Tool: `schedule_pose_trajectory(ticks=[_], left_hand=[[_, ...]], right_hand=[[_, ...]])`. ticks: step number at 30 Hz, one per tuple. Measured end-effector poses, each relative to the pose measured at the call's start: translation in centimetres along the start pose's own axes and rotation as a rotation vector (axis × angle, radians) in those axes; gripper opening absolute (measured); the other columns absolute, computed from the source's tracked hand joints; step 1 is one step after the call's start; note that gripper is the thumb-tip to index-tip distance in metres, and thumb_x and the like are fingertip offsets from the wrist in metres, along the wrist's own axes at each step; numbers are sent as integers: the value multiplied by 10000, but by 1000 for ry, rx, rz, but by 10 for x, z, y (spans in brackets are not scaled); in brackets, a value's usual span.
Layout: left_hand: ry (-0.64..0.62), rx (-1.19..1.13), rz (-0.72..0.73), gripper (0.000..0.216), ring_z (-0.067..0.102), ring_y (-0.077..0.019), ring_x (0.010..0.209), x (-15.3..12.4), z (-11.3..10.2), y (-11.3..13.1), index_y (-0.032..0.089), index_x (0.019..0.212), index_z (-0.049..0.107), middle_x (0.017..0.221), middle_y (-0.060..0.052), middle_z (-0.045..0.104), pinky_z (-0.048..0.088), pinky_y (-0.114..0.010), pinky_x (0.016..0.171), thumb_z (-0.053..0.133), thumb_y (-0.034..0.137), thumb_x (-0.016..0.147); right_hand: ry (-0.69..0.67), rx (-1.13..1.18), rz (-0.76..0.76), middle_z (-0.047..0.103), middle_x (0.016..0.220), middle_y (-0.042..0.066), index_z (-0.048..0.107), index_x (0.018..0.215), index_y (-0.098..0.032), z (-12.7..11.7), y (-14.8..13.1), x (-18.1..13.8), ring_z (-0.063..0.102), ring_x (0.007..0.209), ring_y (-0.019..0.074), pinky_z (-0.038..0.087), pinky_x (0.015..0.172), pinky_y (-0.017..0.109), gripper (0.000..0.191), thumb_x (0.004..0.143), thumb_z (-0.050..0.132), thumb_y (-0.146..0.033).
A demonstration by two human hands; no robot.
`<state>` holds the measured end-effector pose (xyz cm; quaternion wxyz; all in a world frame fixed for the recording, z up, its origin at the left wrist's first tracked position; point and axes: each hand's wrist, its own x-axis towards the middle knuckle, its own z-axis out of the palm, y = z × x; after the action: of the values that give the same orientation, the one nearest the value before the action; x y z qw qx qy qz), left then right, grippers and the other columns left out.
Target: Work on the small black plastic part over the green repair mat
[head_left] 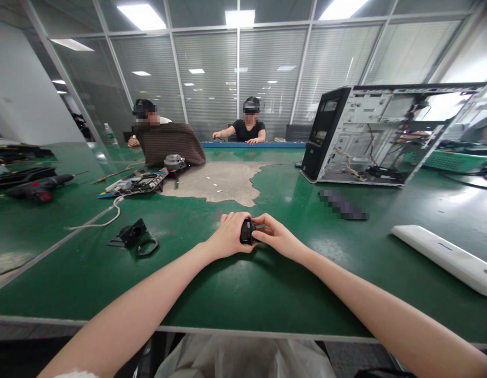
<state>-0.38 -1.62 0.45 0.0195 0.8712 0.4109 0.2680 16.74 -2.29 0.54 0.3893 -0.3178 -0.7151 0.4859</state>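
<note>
A small black round part (pixel 247 231) sits between both my hands just above the green table (pixel 243 294). My left hand (pixel 227 235) wraps its fingers round the part's left side. My right hand (pixel 275 235) pinches the part's right side with thumb and fingertips. Most of the part is hidden by my fingers. To the left lie a black bracket-like piece (pixel 132 232) and a black ring (pixel 147 247).
An open computer case (pixel 385 134) lies on its side at the back right. A white panel (pixel 448 257) rests near the right edge. A circuit board (pixel 135 182), a white cable (pixel 105 220) and a power drill (pixel 36 189) lie at the left. Two people sit across the table.
</note>
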Motion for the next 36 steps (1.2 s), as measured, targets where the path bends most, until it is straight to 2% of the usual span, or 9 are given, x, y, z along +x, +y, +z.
schedule_pose_trajectory(ticks=[4,9,14,21,27,33,36], left_hand=[[-8,0,0,604,438,-223,890,0,-1,0,198,1078,348,988,-48,492,295,-350,777,618,364,564],[0,-9,-14,592,435,-225,896,0,-1,0,205,1074,353,994,-46,491,293,-353,779,615,367,569],[-1,-8,-19,579,439,-223,884,0,0,1,202,1064,364,971,-44,496,292,-353,776,614,382,573],[-7,6,-4,594,436,-225,895,0,-1,0,199,1075,353,988,-47,492,295,-349,776,615,361,567],[-3,5,-13,595,436,-227,903,0,0,0,201,1072,356,992,-48,491,293,-355,783,619,372,566],[3,2,-9,578,439,-228,901,0,0,0,203,1064,359,983,-47,494,297,-354,780,611,392,579],[0,8,0,587,440,-225,891,0,0,0,201,1072,351,979,-46,495,297,-352,780,610,385,578]], right_hand=[[-43,42,-45,512,928,14,427,914,-203,0,-1,-2,546,858,135,468,748,306,287,698,604,-265],[7,9,-53,508,891,3,441,882,-202,2,-2,0,551,828,131,470,761,321,204,743,546,-310],[31,-21,-8,514,951,32,443,947,-199,1,0,2,543,858,142,466,784,342,263,735,553,-309],[-48,57,-19,518,954,18,428,876,-197,0,-4,-1,548,852,135,482,734,306,288,677,623,-271],[3,31,-52,530,888,3,447,855,-193,0,-3,1,557,824,127,464,771,318,200,737,555,-314],[36,-26,-2,524,969,36,455,926,-196,-1,1,2,550,862,142,456,789,336,243,733,556,-303],[-15,2,-15,522,962,28,441,891,-193,-2,0,1,551,865,142,460,774,329,250,706,591,-269]])
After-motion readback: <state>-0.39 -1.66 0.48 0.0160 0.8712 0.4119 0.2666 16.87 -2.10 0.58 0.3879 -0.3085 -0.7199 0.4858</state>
